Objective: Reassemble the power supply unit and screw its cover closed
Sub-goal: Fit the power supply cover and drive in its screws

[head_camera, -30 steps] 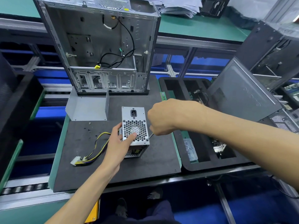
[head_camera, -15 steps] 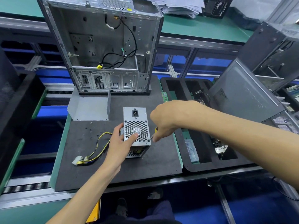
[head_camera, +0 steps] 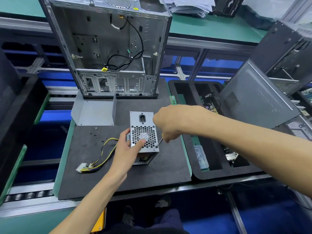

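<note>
So the power supply unit [head_camera: 143, 132] is stood on the dark foam mat [head_camera: 94, 179], grille face up, right in front of the open PC case [head_camera: 108, 48]. It's gripped by the left hand [head_camera: 125, 150], thumb laid over the fan grille and fingers wrapped round the left side. A screwdriver [head_camera: 159, 142] is held in the curled right hand [head_camera: 170, 123], tip set at the grille's lower-right corner screw. The yellow and black cable bundle [head_camera: 99, 159] is trailed off to the left.
</note>
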Tool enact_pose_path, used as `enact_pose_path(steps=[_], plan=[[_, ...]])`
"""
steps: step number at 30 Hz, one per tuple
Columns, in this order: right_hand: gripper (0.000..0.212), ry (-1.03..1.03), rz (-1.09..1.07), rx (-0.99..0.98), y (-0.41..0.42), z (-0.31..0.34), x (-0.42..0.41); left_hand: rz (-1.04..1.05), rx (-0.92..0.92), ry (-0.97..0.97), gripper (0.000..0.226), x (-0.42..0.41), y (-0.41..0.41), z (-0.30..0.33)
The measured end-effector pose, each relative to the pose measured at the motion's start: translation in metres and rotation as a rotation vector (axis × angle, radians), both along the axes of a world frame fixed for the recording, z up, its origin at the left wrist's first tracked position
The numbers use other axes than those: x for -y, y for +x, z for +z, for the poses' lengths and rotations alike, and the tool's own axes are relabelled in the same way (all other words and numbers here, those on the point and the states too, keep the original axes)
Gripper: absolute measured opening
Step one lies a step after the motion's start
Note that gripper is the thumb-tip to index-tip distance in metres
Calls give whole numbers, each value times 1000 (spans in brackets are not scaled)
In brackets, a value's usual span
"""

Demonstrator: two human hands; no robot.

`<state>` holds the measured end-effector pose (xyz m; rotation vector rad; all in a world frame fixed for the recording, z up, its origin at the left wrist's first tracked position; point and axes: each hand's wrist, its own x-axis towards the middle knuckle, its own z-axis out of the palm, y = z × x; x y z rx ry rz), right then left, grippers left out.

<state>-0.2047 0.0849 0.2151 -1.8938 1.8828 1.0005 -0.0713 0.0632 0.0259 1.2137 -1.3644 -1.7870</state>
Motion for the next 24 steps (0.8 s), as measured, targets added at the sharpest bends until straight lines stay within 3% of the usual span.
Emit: enact_pose_path(steps=[2, 6, 9, 16, 19, 22, 24], plan=[[17, 43, -12, 12, -1, -2, 2, 1, 4, -8, 51, 0, 0, 0], [39, 207, -69, 24, -4, -6, 6, 10, 6, -11, 50, -1, -1, 1], [35, 290, -151, 73, -10, -9, 8, 13, 5, -6, 50, 0, -1, 1], [29, 149, -8, -57, -9, 0, 1, 9, 11, -8, 52, 0, -2, 0], [18, 91, -38, 3, -10, 0, 4, 7, 14, -11, 52, -1, -3, 0], [40, 163, -108, 42, -11, -2, 7, 17, 13, -8, 54, -2, -5, 1], [42, 228, -130, 34, -10, -6, 7, 19, 18, -11, 55, -2, -5, 1]])
